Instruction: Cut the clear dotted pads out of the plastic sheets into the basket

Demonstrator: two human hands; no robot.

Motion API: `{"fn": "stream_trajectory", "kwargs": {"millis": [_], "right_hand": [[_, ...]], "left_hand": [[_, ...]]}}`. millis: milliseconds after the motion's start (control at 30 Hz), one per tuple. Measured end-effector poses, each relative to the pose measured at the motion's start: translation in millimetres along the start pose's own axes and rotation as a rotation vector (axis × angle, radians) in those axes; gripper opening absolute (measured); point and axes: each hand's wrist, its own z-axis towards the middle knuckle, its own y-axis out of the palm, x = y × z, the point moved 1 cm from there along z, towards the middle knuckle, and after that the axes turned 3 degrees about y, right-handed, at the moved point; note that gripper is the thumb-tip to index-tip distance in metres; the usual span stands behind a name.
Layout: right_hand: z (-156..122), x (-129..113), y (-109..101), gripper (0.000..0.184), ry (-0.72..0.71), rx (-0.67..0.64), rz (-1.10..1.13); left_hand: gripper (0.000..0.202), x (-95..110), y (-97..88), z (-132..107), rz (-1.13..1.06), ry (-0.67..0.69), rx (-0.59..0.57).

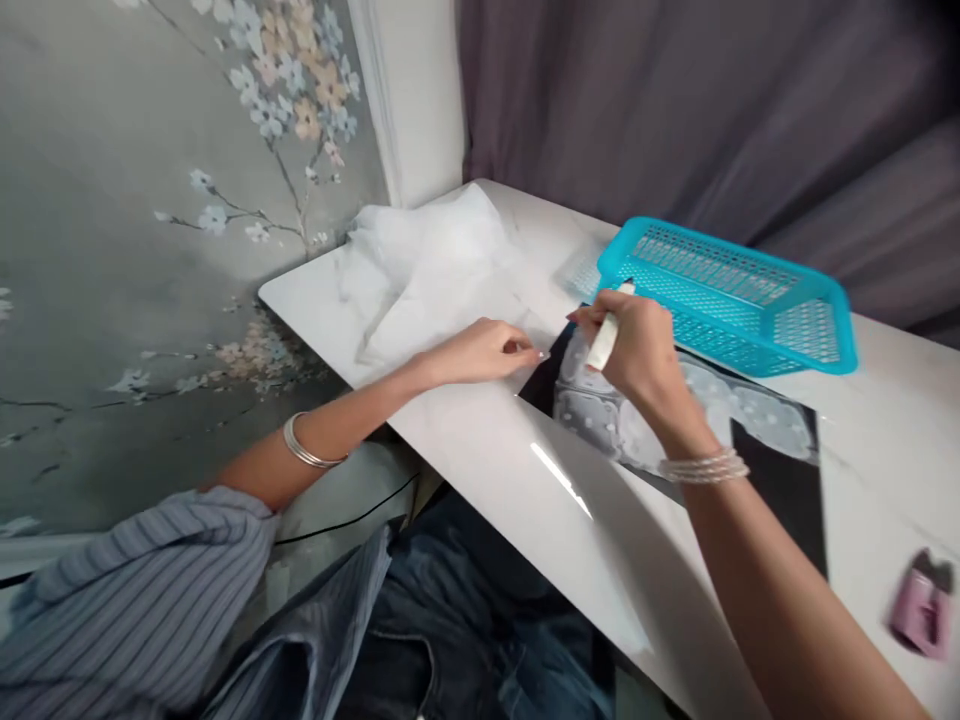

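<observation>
My right hand (634, 345) is closed around a white pen-like stick (604, 340), with its lower end on a pale dotted cut-out shape (600, 415). That shape lies on a black sheet (780, 480) on the white table (480, 450). My left hand (487, 350) rests on the table beside the sheet's left corner. Its fingers are curled and pinched at the corner; what they grip is too small to make out. Both wrists wear silver bangles.
A turquoise plastic basket (750, 300) stands just behind my right hand. Crumpled white plastic or tissue (427, 265) lies at the table's far left. A small pink object (921, 605) sits near the right front edge. A floral wall and grey curtain border the table.
</observation>
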Motion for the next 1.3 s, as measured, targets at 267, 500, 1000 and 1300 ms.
{"fn": "stream_trajectory", "kwargs": {"millis": [267, 500, 1000, 1300], "right_hand": [[-77.5, 22.0, -108.7, 0.026, 0.118, -0.025, -0.139], [-131.0, 36.3, -96.1, 0.018, -0.237, -0.293, -0.572], [-180.3, 107.5, -154.8, 0.032, 0.787, 0.328, -0.206], [-178.7, 107.5, -168.1, 0.042, 0.761, 0.488, 0.147]], "left_hand": [[0.036, 27.7, 60.8, 45.4, -0.059, -0.081, -0.005], [0.027, 17.9, 72.6, 43.9, 0.239, 0.05, 0.065], [0.073, 23.1, 102.5, -23.3, 0.64, 0.645, -0.052], [0.062, 25.0, 86.9, -22.9, 0.616, 0.628, -0.081]]}}
